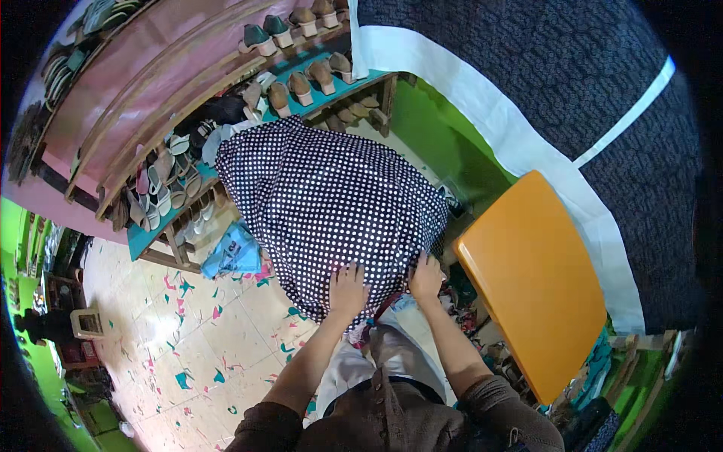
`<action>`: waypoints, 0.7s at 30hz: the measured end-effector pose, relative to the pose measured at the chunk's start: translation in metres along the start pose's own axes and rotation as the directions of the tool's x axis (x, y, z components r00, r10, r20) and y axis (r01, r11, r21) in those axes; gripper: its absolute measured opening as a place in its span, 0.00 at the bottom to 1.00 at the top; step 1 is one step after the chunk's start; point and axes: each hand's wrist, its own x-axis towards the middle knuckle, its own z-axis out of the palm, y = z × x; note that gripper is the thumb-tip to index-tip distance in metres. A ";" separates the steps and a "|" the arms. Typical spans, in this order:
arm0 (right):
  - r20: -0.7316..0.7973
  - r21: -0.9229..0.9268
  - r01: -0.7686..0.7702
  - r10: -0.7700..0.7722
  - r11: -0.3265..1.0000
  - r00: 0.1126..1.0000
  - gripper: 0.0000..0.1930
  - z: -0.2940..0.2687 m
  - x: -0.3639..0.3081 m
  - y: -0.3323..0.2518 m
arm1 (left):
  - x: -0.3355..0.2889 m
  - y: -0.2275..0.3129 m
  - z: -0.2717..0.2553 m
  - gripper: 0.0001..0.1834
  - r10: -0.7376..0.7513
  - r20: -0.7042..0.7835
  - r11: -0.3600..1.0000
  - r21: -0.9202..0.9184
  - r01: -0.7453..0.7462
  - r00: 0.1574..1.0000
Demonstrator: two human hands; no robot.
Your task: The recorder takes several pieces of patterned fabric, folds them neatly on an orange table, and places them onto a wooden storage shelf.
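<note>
A large dark cloth with white polka dots (331,200) is draped over something bulky in front of me; what lies under it is hidden. My left hand (349,290) rests on the near part of the cloth, fingers stretched out and a little apart. Close to the cloth's right edge, my right hand (425,277) lies on it with the fingers pointing away from me, slightly bent. Neither hand shows a fold pinched between its fingers.
An orange board (535,286) stands close on the right. Behind the cloth, a teal-topped bench (143,239) holds several shoes. A blue bag (232,251) lies on the tiled floor (248,316) among scattered scraps. Dark fabric with a white border (527,60) fills the upper right.
</note>
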 end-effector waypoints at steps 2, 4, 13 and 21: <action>0.096 -0.070 -0.043 0.049 0.997 0.994 0.19 0.007 0.012 0.016 | 0.009 0.012 0.011 0.32 0.051 -0.036 0.999 0.010 -0.051 0.998; 0.260 -0.106 -0.036 0.063 0.994 0.964 0.17 0.014 0.026 0.032 | 0.021 0.022 0.022 0.36 0.066 -0.002 0.997 0.033 -0.066 0.998; 0.389 0.557 -0.155 -0.092 0.816 0.916 0.09 -0.068 0.081 0.012 | 0.044 0.069 -0.002 0.65 0.032 0.157 0.994 -0.112 -0.014 0.987; 0.226 0.925 -0.321 0.384 0.203 0.895 0.22 -0.084 0.072 -0.012 | 0.050 0.037 -0.029 0.35 -0.160 -0.266 0.899 -0.436 0.029 0.951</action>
